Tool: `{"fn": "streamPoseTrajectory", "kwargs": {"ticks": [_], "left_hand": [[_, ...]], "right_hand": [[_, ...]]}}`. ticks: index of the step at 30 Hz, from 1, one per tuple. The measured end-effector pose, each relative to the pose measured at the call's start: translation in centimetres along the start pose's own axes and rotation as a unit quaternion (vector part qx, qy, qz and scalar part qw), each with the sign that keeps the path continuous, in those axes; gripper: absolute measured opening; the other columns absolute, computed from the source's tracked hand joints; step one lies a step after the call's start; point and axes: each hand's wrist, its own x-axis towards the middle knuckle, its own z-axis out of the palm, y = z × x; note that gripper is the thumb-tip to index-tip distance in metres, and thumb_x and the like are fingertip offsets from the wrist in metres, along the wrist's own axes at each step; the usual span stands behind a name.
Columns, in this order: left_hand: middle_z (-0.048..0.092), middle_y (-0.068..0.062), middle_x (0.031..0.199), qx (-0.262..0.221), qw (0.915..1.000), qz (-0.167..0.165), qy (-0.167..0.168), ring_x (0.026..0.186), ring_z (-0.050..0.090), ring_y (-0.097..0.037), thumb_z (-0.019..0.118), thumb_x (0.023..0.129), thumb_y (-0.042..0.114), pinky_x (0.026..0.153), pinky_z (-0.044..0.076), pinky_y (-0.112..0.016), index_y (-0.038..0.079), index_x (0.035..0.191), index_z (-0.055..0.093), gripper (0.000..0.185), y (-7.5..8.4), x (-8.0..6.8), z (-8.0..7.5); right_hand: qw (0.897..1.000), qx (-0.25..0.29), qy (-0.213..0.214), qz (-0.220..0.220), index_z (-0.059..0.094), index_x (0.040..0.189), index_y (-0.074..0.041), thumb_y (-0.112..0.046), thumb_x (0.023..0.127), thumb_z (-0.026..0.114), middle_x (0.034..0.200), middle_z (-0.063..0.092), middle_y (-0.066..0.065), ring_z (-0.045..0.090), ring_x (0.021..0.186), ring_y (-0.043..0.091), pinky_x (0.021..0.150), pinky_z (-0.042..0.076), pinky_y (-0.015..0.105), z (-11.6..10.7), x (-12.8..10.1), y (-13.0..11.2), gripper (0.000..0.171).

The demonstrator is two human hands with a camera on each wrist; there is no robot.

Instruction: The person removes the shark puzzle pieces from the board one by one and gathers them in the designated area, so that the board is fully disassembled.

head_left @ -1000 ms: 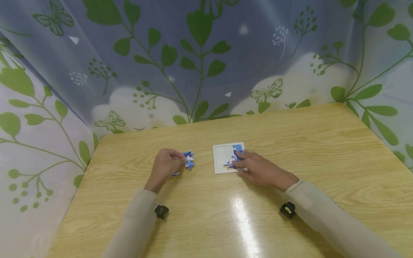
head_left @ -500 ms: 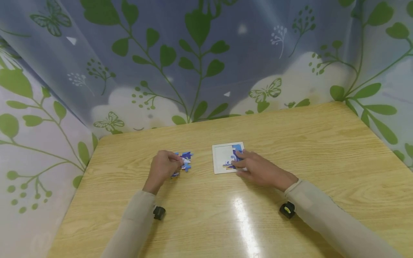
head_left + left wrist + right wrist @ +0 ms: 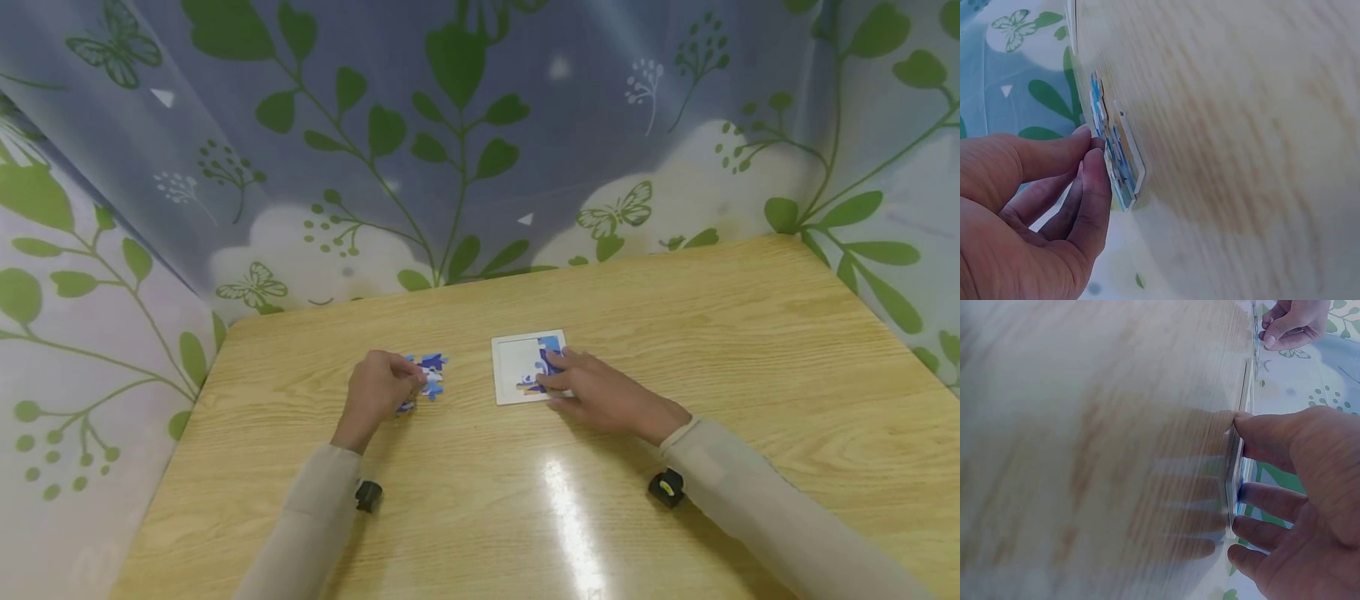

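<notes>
Puzzle tray (image 3: 512,367): white square frame board, flat on the wooden table (image 3: 675,333), just right of frame centre in the head view. Its right part is filled with blue-and-white pieces; its left part shows bare white.

Fitted pieces (image 3: 550,367): blue pattern, lying in the tray's right portion under your fingertips.

Right hand (image 3: 600,396): right of centre in the head view. Fingers extended, pressing on the fitted pieces and the tray's lower right edge; thumb against the tray rim in the right wrist view (image 3: 1285,487). Hold this pressure flat and even, so the tray does not slide while a piece goes in.

Loose puzzle pieces (image 3: 429,377): small blue-and-white cluster on the table, left of centre, well apart from the tray.

Left hand (image 3: 377,392): left of centre, fingers curled, with thumb and forefinger pinching one piece at its edge; the left wrist view shows the piece (image 3: 1124,169) lifted on edge against the fingertips (image 3: 1094,169). Grip by the rim only, keep the printed face up, and read the tab outline before you carry it across.

The two hands are apart, one on each item.

Wrist cameras (image 3: 368,495): small black units at each cuff, lower middle of the frame.

Backdrop (image 3: 465,125): leaf-and-butterfly sheeting, upper half of the frame.
</notes>
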Motion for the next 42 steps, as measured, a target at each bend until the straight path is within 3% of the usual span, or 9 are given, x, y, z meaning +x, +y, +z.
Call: {"fn": "streamPoseTrajectory", "kwargs": {"ticks": [6,14,24,32,36,42], "left_hand": [[0.075,-0.006,0.083,0.004,0.9994,0.035,0.006,0.069,0.067,-0.017,0.077,0.090,0.012,0.062,0.055,-0.032,0.004,0.089,0.079,0.009,0.7,-0.3,0.2],[0.076,-0.009,0.086,0.006,0.9963,0.086,0.001,0.076,0.071,-0.020,0.079,0.088,0.009,0.067,0.058,-0.033,0.002,0.091,0.079,0.008,2.8,-0.6,2.1],[0.075,-0.006,0.086,0.010,0.9887,0.142,-0.046,0.081,0.070,-0.019,0.080,0.087,0.010,0.075,0.058,-0.036,0.004,0.090,0.079,0.006,6.3,-0.8,5.4],[0.076,-0.008,0.094,0.025,0.9844,0.149,-0.091,0.087,0.071,-0.021,0.081,0.087,0.013,0.079,0.058,-0.034,0.003,0.097,0.078,0.015,8.3,-1.0,7.5],[0.076,-0.009,0.093,0.030,0.9835,0.154,-0.090,0.086,0.071,-0.021,0.083,0.085,0.013,0.078,0.057,-0.032,0.002,0.098,0.077,0.018,8.7,-0.9,8.1],[0.075,-0.006,0.091,0.033,0.9873,0.129,-0.086,0.083,0.069,-0.018,0.084,0.083,0.013,0.075,0.056,-0.030,0.004,0.098,0.078,0.018,9.0,-0.8,8.4]], "right_hand": [[1.000,0.002,-0.002,0.005,0.064,0.131,0.004,-0.013,0.099,0.066,0.148,0.042,0.034,0.037,0.138,0.054,0.112,0.031,0.062,-0.1,-0.1,-0.1,0.036],[1.000,0.005,-0.001,0.007,0.064,0.131,0.003,-0.013,0.099,0.066,0.148,0.041,0.034,0.037,0.138,0.054,0.112,0.031,0.062,-0.1,-0.1,-0.1,0.036],[1.000,0.012,-0.004,0.010,0.064,0.131,0.004,-0.013,0.099,0.067,0.148,0.040,0.035,0.036,0.138,0.054,0.112,0.030,0.063,-0.2,0.0,-0.1,0.037],[1.000,0.013,-0.003,0.003,0.065,0.131,0.003,-0.012,0.098,0.067,0.148,0.041,0.034,0.037,0.138,0.054,0.111,0.032,0.063,-0.1,0.1,0.1,0.036],[1.000,0.015,0.001,-0.002,0.065,0.131,0.003,-0.012,0.098,0.067,0.147,0.042,0.034,0.037,0.137,0.054,0.111,0.032,0.063,-0.1,0.0,0.2,0.036],[1.000,0.014,0.003,-0.003,0.065,0.130,0.003,-0.013,0.098,0.068,0.147,0.042,0.034,0.037,0.137,0.054,0.111,0.031,0.063,0.0,0.1,0.2,0.036]]}}
